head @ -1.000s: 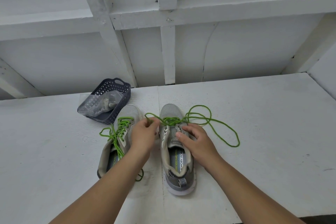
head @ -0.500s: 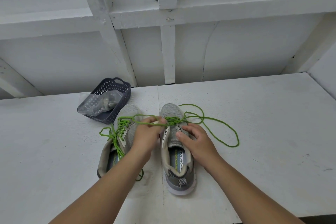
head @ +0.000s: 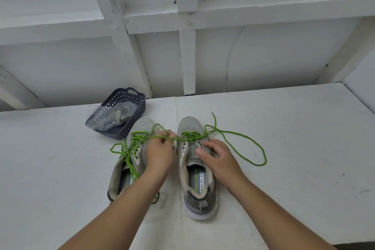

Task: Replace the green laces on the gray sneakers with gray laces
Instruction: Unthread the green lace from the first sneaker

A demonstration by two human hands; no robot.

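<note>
On the white table [head: 284, 138], the left hand [head: 160, 153] pinches the green lace [head: 243, 138] and draws it sideways out of the right sneaker [head: 194, 168], which the right hand [head: 218, 160] steadies with relaxed, uncurled fingers.

Basket [head: 129, 124] behind left sneaker [head: 129, 160], beside right sneaker [head: 194, 168]

Left hand [head: 160, 154] pinching green lace [head: 239, 137], right hand [head: 220, 160] steadying right sneaker [head: 195, 168]
</note>
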